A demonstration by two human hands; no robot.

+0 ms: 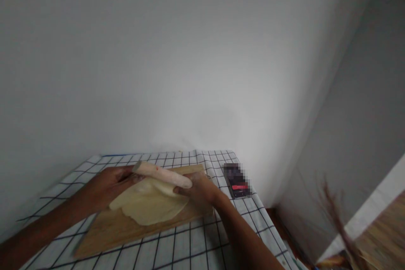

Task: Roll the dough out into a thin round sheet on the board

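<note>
A pale, flour-dusted rolling pin (164,174) slants over a thin sheet of dough (152,204). The dough's far edge rises to the pin, while its near part lies flat on a wooden board (104,234). At the pin's left end, my left hand (118,178) is closed, its fingertips partly hidden behind pin and dough. My right hand (199,187) is closed round the pin's right end, with the thumb under it against the dough. Whether the fingers also pinch the dough edge is hard to see.
Under the board lies a white tablecloth (177,247) with a dark grid. A phone (236,181) rests right of the board, its screen partly pixelated. A white wall (177,71) stands behind the table. Thin brown bristles or twigs (335,211) and wooden floor (386,232) show at lower right.
</note>
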